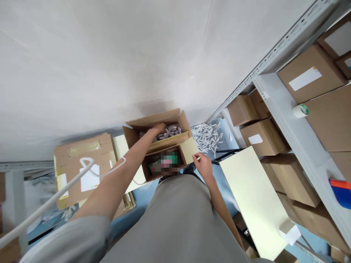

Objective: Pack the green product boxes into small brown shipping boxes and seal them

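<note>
My left hand [160,128] reaches into an open cardboard box [153,119] against the wall. Its fingers are bent down among clear plastic bags of small purplish-grey pieces [174,130], and the fingertips are hidden. In front of that box is a smaller open box [161,149]. It holds green and pink things, blurred out in the picture. My right hand [203,163] is beside the smaller box, over the edge of a pale tabletop [189,148]. Its thumb and forefinger are pinched together; whatever may be between them is too small to make out.
On the left lies a taped cardboard box [105,146] with white labels, with a white cable [68,184] crossing above. Many white strips [207,135] lie beyond the table. To the right are a pale board [246,190] and a metal shelf [287,102] stacked with cartons [264,137].
</note>
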Demonstrator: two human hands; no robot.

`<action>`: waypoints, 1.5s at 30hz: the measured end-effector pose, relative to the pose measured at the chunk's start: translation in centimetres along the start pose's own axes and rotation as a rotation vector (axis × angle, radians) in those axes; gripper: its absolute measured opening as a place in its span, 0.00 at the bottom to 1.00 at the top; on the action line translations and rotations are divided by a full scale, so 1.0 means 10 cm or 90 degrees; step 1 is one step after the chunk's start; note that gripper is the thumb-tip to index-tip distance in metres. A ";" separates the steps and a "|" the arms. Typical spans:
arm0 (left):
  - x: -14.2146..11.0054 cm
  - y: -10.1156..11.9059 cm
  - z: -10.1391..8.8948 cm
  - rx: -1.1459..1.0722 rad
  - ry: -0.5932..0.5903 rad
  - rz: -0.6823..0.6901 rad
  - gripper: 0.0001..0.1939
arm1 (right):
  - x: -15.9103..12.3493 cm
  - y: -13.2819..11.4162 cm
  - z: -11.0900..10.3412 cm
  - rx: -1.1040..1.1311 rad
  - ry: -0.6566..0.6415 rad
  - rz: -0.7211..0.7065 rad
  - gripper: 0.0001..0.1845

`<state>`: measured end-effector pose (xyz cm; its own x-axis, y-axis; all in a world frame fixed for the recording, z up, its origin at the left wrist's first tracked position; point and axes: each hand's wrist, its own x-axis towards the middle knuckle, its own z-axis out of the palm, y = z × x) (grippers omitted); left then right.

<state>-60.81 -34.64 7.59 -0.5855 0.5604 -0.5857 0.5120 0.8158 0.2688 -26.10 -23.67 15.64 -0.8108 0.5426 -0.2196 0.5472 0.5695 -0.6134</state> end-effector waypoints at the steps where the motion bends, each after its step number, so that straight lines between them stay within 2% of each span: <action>1: -0.05 -0.01 -0.01 -0.005 0.012 -0.004 0.21 | 0.00 0.00 -0.01 0.003 -0.001 -0.006 0.11; 3: -0.20 -0.03 -0.02 -0.018 0.035 -0.011 0.20 | 0.00 -0.01 -0.02 0.009 -0.003 -0.024 0.12; 5: -0.43 -0.07 -0.02 -0.050 0.099 -0.020 0.18 | 0.01 -0.03 -0.03 0.015 0.000 -0.044 0.13; 9: -1.08 -0.12 0.04 -0.192 0.345 -0.044 0.13 | 0.07 -0.10 -0.04 0.037 0.007 -0.090 0.15; 11: -1.42 -0.10 0.08 -0.294 0.438 -0.037 0.12 | 0.09 -0.17 -0.05 0.050 0.009 -0.115 0.15; 16: -2.15 -0.03 0.13 -0.493 0.637 0.026 0.11 | 0.08 -0.49 -0.06 0.100 0.043 -0.190 0.16; 20: -2.56 -0.02 0.14 -0.577 0.769 0.091 0.16 | -0.01 -0.85 -0.11 0.171 0.056 -0.248 0.15; 22: -2.71 -0.04 0.16 -0.652 0.775 0.136 0.20 | -0.05 -1.01 -0.12 0.196 0.058 -0.269 0.17; 25: -2.86 -0.04 0.25 -0.806 0.728 0.175 0.22 | -0.11 -1.18 -0.07 0.202 0.033 -0.286 0.22; 30: -2.95 0.10 0.51 -1.022 0.686 0.144 0.23 | -0.22 -1.20 0.20 0.218 -0.097 -0.253 0.34; 32: -2.95 0.16 0.62 -1.063 0.680 0.132 0.23 | -0.27 -1.15 0.31 0.237 -0.140 -0.229 0.34; 34: -2.95 0.18 0.73 -1.087 0.667 0.123 0.23 | -0.29 -1.08 0.40 0.252 -0.164 -0.210 0.28; 37: -2.90 0.13 0.89 -1.106 0.655 0.104 0.22 | -0.28 -0.95 0.43 0.272 -0.151 -0.189 0.23; 43: -2.79 -0.05 1.13 -1.083 0.628 0.064 0.23 | -0.13 -0.60 0.24 0.260 -0.096 -0.175 0.21; 45: -2.77 -0.08 1.16 -1.045 0.627 0.064 0.28 | -0.08 -0.48 0.13 0.222 -0.098 -0.176 0.22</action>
<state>-37.64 -52.49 14.73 -0.9943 -0.0037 -0.1062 -0.1023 -0.2363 0.9663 -28.32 -27.69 17.79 -0.9524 0.2860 -0.1059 0.2249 0.4241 -0.8772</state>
